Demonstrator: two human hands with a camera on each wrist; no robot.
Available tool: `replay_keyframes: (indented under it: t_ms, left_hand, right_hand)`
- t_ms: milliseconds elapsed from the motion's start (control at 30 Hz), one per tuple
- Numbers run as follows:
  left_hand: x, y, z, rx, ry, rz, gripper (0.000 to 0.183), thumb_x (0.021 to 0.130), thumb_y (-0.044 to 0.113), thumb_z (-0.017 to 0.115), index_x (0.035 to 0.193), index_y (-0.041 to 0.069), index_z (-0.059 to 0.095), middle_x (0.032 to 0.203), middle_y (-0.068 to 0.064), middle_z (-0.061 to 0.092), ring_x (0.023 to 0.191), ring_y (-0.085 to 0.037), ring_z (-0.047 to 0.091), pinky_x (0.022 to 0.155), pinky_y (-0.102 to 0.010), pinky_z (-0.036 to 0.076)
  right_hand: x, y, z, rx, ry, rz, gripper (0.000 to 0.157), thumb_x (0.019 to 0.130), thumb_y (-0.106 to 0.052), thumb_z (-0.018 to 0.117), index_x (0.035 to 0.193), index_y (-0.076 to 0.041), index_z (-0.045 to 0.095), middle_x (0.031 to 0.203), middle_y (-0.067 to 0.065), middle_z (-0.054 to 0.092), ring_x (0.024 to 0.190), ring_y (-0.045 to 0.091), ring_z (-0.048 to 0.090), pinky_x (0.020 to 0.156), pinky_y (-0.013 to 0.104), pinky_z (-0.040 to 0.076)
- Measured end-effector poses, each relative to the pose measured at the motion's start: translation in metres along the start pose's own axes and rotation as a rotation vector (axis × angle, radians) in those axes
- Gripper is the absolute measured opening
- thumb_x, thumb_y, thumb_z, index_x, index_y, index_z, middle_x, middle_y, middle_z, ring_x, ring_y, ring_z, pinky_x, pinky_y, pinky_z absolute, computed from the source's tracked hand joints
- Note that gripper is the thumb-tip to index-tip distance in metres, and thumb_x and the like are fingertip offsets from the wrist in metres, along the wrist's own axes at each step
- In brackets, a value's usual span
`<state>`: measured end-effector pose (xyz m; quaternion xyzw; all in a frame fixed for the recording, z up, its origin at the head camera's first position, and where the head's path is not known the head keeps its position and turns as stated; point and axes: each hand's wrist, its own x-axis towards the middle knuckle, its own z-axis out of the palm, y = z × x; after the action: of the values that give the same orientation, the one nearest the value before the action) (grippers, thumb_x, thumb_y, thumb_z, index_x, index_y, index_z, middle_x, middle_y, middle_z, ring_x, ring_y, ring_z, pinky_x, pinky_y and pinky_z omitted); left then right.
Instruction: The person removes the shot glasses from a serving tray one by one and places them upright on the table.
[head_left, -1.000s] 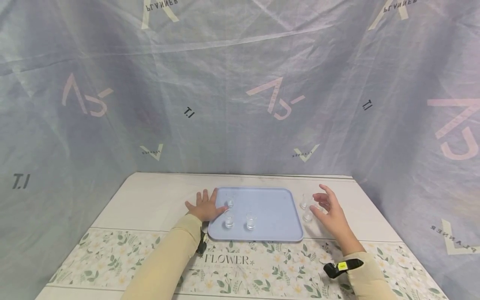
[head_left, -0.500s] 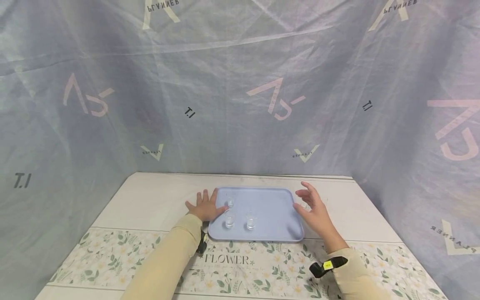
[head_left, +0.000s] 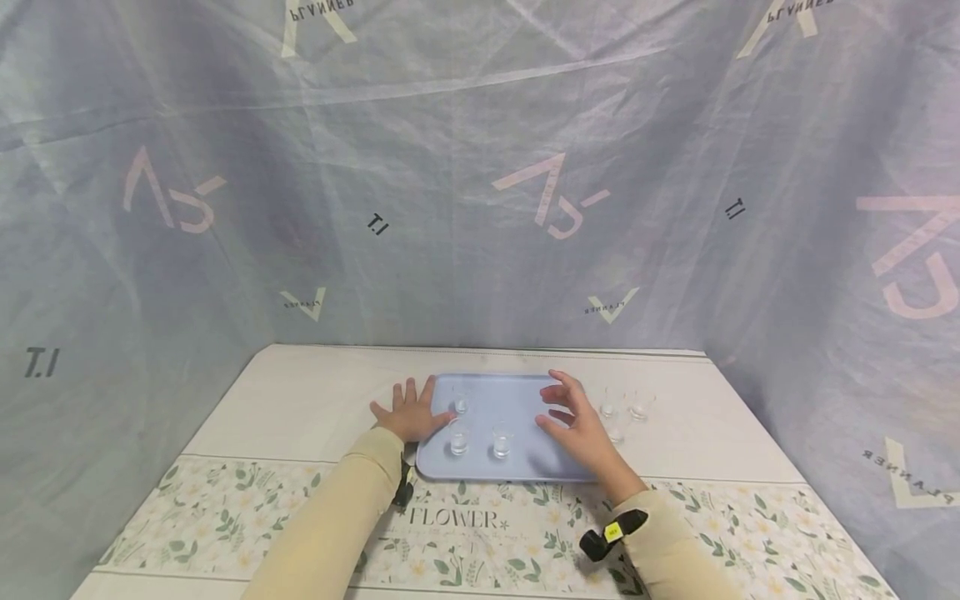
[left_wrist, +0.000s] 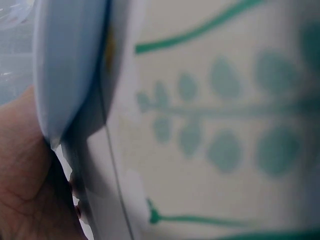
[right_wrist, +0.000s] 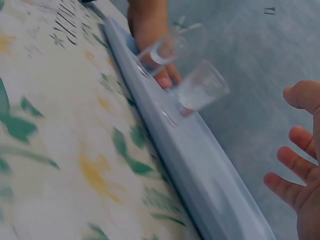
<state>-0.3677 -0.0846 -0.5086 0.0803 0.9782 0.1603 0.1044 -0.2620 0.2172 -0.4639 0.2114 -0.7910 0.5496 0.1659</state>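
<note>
My left hand (head_left: 411, 416) lies with spread fingers at the left edge of the light blue tray (head_left: 540, 462), its thumb over the rim. Close to that thumb stand small clear shot glasses: one farther back (head_left: 461, 405), one in front (head_left: 459, 442). A third shot glass (head_left: 502, 444) stands to the right of the front one. Over the tray's right half hovers my right hand (head_left: 576, 421), fingers loosely curved and apart, nothing visible between them. In the right wrist view its fingers (right_wrist: 292, 160) are spread, with two shot glasses (right_wrist: 202, 89) beyond them.
Right of the tray, beside my right wrist, stand more shot glasses (head_left: 638, 407) on the white table cover (head_left: 322, 400). A flower-printed band (head_left: 525, 533) runs along the front of the cover. Grey printed cloth (head_left: 450, 250) hangs behind and at both sides.
My right hand has moved left from beside the glasses on the table to above the tray, leaving those glasses in sight. My left hand and the glasses on the tray have stayed put.
</note>
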Motion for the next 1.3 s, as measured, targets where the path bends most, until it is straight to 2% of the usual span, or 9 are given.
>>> replay_keyframes:
  t_ms: [100, 300, 433, 533, 667, 800, 1033, 1133, 1300]
  left_hand:
    - [-0.001, 0.0, 0.0, -0.001, 0.014, 0.002, 0.102, 0.09, 0.08, 0.042, 0.165, 0.02, 0.008, 0.167, -0.026, 0.002, 0.152, -0.048, -0.004, 0.104, -0.084, -0.008]
    - [0.006, -0.005, 0.004, 0.003, -0.008, 0.004, 0.102, 0.091, 0.078, 0.043, 0.164, 0.022, 0.002, 0.167, -0.023, -0.003, 0.152, -0.045, -0.01, 0.104, -0.082, -0.01]
    - [0.006, -0.005, 0.005, 0.01, -0.005, 0.012, 0.102, 0.091, 0.077, 0.045, 0.165, 0.021, 0.003, 0.167, -0.024, -0.003, 0.152, -0.046, -0.009, 0.104, -0.083, -0.009]
    - [-0.004, 0.0, -0.003, 0.011, 0.0, 0.01, 0.099, 0.092, 0.074, 0.047, 0.165, 0.019, 0.008, 0.167, -0.026, 0.002, 0.152, -0.048, -0.004, 0.105, -0.083, -0.005]
    - [-0.01, 0.003, -0.007, -0.002, -0.006, 0.003, 0.099, 0.092, 0.075, 0.046, 0.165, 0.018, 0.008, 0.167, -0.025, 0.002, 0.153, -0.047, -0.003, 0.106, -0.082, -0.007]
    - [-0.003, 0.0, -0.002, -0.005, -0.006, 0.008, 0.103, 0.09, 0.08, 0.043, 0.165, 0.02, 0.005, 0.167, -0.025, 0.0, 0.152, -0.047, -0.006, 0.104, -0.083, -0.009]
    - [0.004, -0.004, 0.005, -0.003, -0.005, 0.012, 0.101, 0.091, 0.077, 0.045, 0.164, 0.022, 0.002, 0.167, -0.024, -0.002, 0.152, -0.046, -0.009, 0.104, -0.083, -0.01]
    - [0.002, -0.002, 0.002, 0.0, -0.014, 0.009, 0.099, 0.093, 0.075, 0.045, 0.164, 0.021, 0.002, 0.167, -0.024, -0.003, 0.152, -0.045, -0.009, 0.104, -0.082, -0.01]
    - [-0.009, 0.004, -0.009, 0.017, -0.014, 0.011, 0.097, 0.094, 0.073, 0.045, 0.165, 0.019, 0.005, 0.167, -0.026, 0.001, 0.152, -0.047, -0.005, 0.106, -0.082, -0.006]
  right_hand:
    - [0.0, -0.006, 0.012, 0.034, -0.027, -0.002, 0.075, 0.086, 0.01, 0.072, 0.15, 0.008, 0.033, 0.125, 0.037, 0.055, 0.117, 0.056, 0.054, 0.095, 0.069, 0.046]
    - [-0.003, 0.016, 0.035, 0.053, -0.093, 0.069, 0.082, 0.085, 0.01, 0.074, 0.154, -0.003, 0.031, 0.132, 0.033, 0.051, 0.121, 0.055, 0.053, 0.097, 0.061, 0.05]
    - [-0.005, 0.0, 0.041, 0.109, -0.168, 0.111, 0.083, 0.085, 0.009, 0.074, 0.155, -0.004, 0.031, 0.134, 0.035, 0.047, 0.124, 0.057, 0.05, 0.098, 0.059, 0.05]
    - [-0.006, -0.015, 0.044, 0.123, -0.199, 0.116, 0.081, 0.085, 0.009, 0.075, 0.154, -0.003, 0.033, 0.133, 0.036, 0.047, 0.123, 0.055, 0.051, 0.099, 0.059, 0.049]
    - [-0.008, -0.018, 0.049, 0.099, -0.201, 0.104, 0.08, 0.084, 0.009, 0.075, 0.152, -0.002, 0.035, 0.131, 0.032, 0.05, 0.12, 0.052, 0.054, 0.097, 0.062, 0.049]
    - [-0.01, -0.02, 0.052, 0.048, -0.192, 0.087, 0.077, 0.085, 0.009, 0.074, 0.151, -0.002, 0.037, 0.129, 0.031, 0.052, 0.116, 0.05, 0.057, 0.095, 0.063, 0.05]
    - [-0.012, -0.02, 0.056, -0.035, -0.186, 0.064, 0.07, 0.087, 0.012, 0.069, 0.149, -0.002, 0.04, 0.122, 0.03, 0.056, 0.106, 0.046, 0.062, 0.09, 0.06, 0.053]
    - [-0.011, -0.015, 0.057, -0.042, -0.189, 0.067, 0.069, 0.088, 0.013, 0.068, 0.15, -0.002, 0.04, 0.121, 0.029, 0.056, 0.106, 0.045, 0.062, 0.091, 0.059, 0.053]
    - [-0.007, 0.009, 0.058, -0.053, -0.183, 0.028, 0.073, 0.087, 0.013, 0.07, 0.151, -0.004, 0.038, 0.121, 0.029, 0.058, 0.106, 0.045, 0.063, 0.089, 0.058, 0.054]
